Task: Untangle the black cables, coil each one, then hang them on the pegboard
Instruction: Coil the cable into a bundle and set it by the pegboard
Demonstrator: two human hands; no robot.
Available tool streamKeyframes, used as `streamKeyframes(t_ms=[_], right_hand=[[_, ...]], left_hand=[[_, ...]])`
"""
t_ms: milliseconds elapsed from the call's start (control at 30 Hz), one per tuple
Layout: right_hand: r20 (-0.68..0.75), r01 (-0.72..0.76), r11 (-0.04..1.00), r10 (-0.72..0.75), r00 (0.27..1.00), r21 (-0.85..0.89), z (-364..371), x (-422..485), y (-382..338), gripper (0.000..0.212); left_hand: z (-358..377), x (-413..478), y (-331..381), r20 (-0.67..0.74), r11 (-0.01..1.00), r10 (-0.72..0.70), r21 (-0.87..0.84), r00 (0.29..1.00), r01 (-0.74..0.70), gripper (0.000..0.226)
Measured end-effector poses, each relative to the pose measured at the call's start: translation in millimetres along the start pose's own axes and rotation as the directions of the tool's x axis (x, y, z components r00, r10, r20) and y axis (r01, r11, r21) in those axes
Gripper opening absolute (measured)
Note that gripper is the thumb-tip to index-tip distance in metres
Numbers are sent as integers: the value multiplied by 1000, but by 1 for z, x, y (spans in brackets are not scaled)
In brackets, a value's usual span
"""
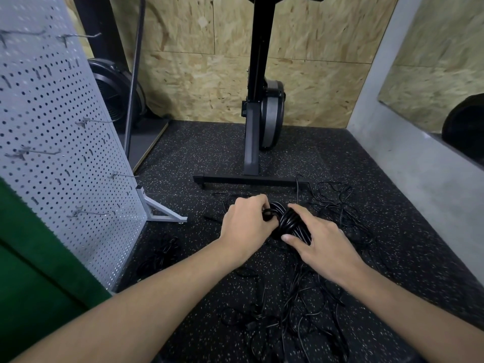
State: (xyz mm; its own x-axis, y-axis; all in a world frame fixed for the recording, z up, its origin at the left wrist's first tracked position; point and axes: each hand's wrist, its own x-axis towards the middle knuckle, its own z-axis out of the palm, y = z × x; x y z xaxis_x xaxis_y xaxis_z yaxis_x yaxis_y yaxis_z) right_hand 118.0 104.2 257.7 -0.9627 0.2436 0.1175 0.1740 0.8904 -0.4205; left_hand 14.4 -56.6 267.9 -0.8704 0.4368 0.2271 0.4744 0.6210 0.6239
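Two bare hands are recorded in the head view, both closed on one coiled cable point(286, 221) near the middle of the frame.

Left hand point(246, 224): fingers are curled round a small loop at the left end of the coil; the fingertips are hidden behind the hand.

Right hand point(317, 239): the coil's right side is clasped, with the thumb pressed on the near face and the forefinger laid over the far face. The other fingers are hidden by the bundle.

Whether the coil rests on the floor point(209, 153) or is lifted clear of it cannot be told.

Loose cables point(288, 310), black and thin, are spread in a tangle over the speckled dark floor, below and to the right of the hands. A smaller dark bundle point(159, 254) is noted on the floor to the left, near the foot of the pegboard point(52, 142).

Pegboard: grey, perforated, upright at the left edge on a white angled foot. Several wire hooks point(86, 35) are seen projecting from it; nothing is hung on those visible.

Behind the hands, a black exercise machine point(255, 100) is stood on a flat crossbar base, against a chipboard wall point(196, 74). A green surface point(31, 284) is seen at the lower left corner, and a grey wall point(419, 166) on the right.
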Motion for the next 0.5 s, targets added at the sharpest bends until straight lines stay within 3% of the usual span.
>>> streamKeyframes(t_ms=[267,367,500], right_hand=[[-17,17,993,-19,1000,-121,4,1,1,74],[-28,12,999,-14,1000,-47,1,1,1,72],[-10,-3,994,4,1000,107,-3,2,2,70]], left_hand=[[4,0,0,40,996,-43,-71,998,46,20],[-1,4,-3,49,992,6,-128,999,1,20],[-7,7,-7,31,991,129,-51,991,-127,14]])
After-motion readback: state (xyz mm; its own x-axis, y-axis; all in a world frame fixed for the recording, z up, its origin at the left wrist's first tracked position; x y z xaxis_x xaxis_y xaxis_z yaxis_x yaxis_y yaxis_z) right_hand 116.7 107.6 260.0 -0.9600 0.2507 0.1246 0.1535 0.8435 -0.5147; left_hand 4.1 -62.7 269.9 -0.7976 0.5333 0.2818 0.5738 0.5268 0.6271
